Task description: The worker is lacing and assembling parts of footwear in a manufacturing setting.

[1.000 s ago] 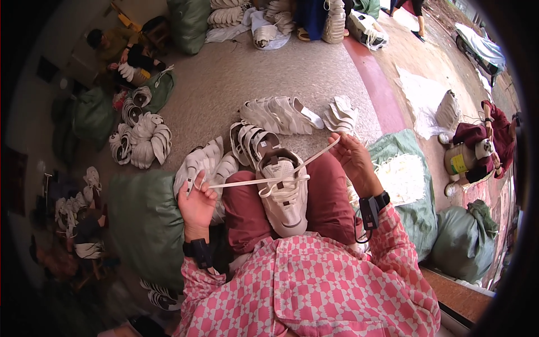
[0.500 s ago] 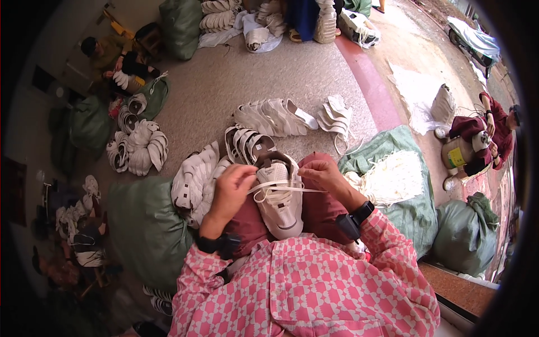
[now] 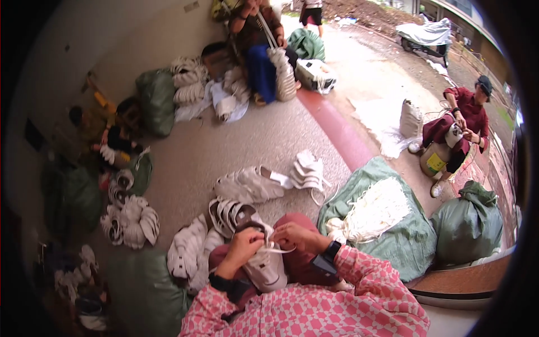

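Between my knees, toe toward me, rests a white and grey shoe upper (image 3: 266, 273) with a brown lining. My left hand (image 3: 242, 250) is closed in a pinch at its left side, by the tongue. From the right, my right hand (image 3: 298, 236) pinches the white shoelace (image 3: 275, 250) over the lacing area. Both hands work close together, and the fingers partly hide the lace and eyelets. Just beyond the shoe lies a nested row of shoe uppers (image 3: 229, 214), and more uppers (image 3: 187, 247) are piled beside my left knee.
Further out lie a long row of uppers (image 3: 250, 184) and a small stack (image 3: 307, 170). A bundle of white laces (image 3: 379, 210) sits on a green sack (image 3: 412, 255) to the right. Co-workers sit at the right (image 3: 469, 115) and far side (image 3: 261, 50). Another green sack (image 3: 149, 292) stands left.
My hands have come closer together over the shoe, where before they held the lace stretched apart. The view has tilted up, so the scene sits lower in the picture.
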A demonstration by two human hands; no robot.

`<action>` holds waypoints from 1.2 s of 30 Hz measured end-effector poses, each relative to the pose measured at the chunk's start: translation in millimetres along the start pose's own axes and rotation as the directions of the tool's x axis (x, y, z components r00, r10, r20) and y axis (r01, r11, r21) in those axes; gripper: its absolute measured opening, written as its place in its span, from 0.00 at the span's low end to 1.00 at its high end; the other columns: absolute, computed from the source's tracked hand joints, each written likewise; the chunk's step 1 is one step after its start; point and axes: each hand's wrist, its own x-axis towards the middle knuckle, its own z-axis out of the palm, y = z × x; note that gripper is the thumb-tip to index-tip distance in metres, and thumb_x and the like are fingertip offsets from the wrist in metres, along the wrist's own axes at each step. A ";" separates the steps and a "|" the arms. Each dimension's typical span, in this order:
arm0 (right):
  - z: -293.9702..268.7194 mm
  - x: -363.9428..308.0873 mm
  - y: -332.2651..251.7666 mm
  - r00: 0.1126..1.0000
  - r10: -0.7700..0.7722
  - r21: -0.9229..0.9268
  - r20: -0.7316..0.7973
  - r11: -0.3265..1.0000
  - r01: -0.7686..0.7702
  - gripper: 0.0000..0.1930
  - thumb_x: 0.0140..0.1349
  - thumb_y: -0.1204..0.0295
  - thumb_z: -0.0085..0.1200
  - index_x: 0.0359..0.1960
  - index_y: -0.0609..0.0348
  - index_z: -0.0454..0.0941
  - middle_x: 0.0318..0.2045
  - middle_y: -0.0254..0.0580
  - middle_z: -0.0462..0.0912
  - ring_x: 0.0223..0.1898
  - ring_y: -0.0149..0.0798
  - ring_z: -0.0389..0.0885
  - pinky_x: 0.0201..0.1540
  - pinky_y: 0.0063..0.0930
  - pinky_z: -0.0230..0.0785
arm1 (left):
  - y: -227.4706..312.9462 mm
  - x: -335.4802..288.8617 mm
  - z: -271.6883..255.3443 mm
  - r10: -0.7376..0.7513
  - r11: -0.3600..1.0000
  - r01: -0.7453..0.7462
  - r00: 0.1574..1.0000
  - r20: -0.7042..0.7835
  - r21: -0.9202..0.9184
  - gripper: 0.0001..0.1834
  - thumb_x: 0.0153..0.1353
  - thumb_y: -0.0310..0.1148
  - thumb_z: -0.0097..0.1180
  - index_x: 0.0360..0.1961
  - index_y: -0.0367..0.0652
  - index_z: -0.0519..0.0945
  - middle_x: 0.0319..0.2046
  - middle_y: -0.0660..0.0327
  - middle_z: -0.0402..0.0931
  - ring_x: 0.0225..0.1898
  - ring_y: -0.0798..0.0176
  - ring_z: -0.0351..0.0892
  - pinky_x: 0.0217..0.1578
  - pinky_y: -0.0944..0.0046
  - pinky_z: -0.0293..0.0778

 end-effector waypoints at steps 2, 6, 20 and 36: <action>3.7 -2.6 -6.2 0.950 0.312 0.593 -0.020 0.769 -0.240 0.08 0.61 0.74 0.54 0.37 0.66 0.79 0.23 0.28 0.72 0.21 0.21 0.64 0.21 0.15 0.55 | 2.0 1.3 -0.8 -0.031 0.998 0.033 0.999 0.027 -0.052 0.09 0.52 0.27 0.61 0.34 0.35 0.82 0.29 0.60 0.77 0.30 0.68 0.77 0.32 0.69 0.72; 11.1 -5.5 -25.4 0.889 0.455 0.549 -0.051 0.756 -0.356 0.11 0.67 0.69 0.51 0.35 0.66 0.78 0.20 0.27 0.70 0.15 0.22 0.63 0.17 0.16 0.54 | 2.6 1.7 -2.6 -0.073 0.995 0.076 0.996 0.056 -0.066 0.09 0.52 0.27 0.62 0.35 0.35 0.83 0.33 0.61 0.79 0.31 0.70 0.77 0.34 0.70 0.72; 23.0 0.9 -5.4 0.908 0.388 0.473 -0.159 0.837 -0.275 0.13 0.59 0.64 0.55 0.25 0.62 0.78 0.18 0.34 0.76 0.15 0.31 0.72 0.17 0.25 0.65 | -8.3 0.4 -1.3 -0.178 0.970 0.189 0.980 0.089 -0.149 0.09 0.53 0.25 0.63 0.36 0.36 0.82 0.32 0.69 0.76 0.31 0.76 0.73 0.31 0.74 0.69; 15.7 22.8 5.3 0.971 -0.189 -0.194 -0.149 0.968 0.159 0.15 0.52 0.72 0.53 0.43 0.58 0.75 0.40 0.48 0.76 0.45 0.46 0.75 0.48 0.37 0.68 | 32.1 -1.1 -16.5 -0.210 0.933 0.196 0.978 0.013 0.300 0.04 0.52 0.27 0.62 0.28 0.37 0.81 0.25 0.63 0.75 0.26 0.71 0.75 0.28 0.69 0.71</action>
